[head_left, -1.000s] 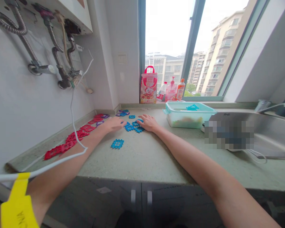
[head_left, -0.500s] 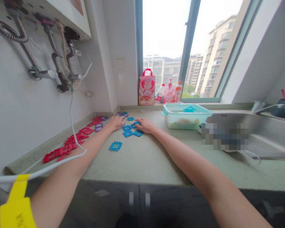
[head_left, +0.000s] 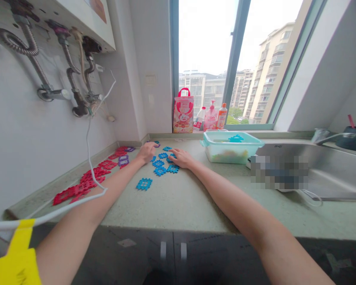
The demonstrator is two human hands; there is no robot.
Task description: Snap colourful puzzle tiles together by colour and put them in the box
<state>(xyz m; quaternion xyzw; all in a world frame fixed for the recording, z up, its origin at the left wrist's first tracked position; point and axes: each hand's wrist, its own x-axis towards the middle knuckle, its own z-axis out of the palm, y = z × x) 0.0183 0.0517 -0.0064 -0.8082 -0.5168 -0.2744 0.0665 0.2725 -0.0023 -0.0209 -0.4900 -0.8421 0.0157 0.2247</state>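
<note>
Several blue interlocking plastic tiles with toothed edges and square holes lie loosely grouped on the counter. My left hand is at the group's left side with its fingers curled downward. A blue tile partly shows beside its fingertips, but what the fingers hold is hidden. My right hand rests at the group's right side, fingers stretched out over a partly covered blue tile. Closer to me lies a single blue tile. Behind my left hand, purple and blue tiles are partly hidden.
Red tiles and purple tiles line the left wall. A white cable hangs across that side. A turquoise tub holding pieces stands right of my hands, near the sink. Bottles and a pink bag stand on the windowsill.
My left hand has gone from flat to curled fingers and moved slightly right. The blue tiles between my hands have spread a little apart. My right hand has barely moved.
</note>
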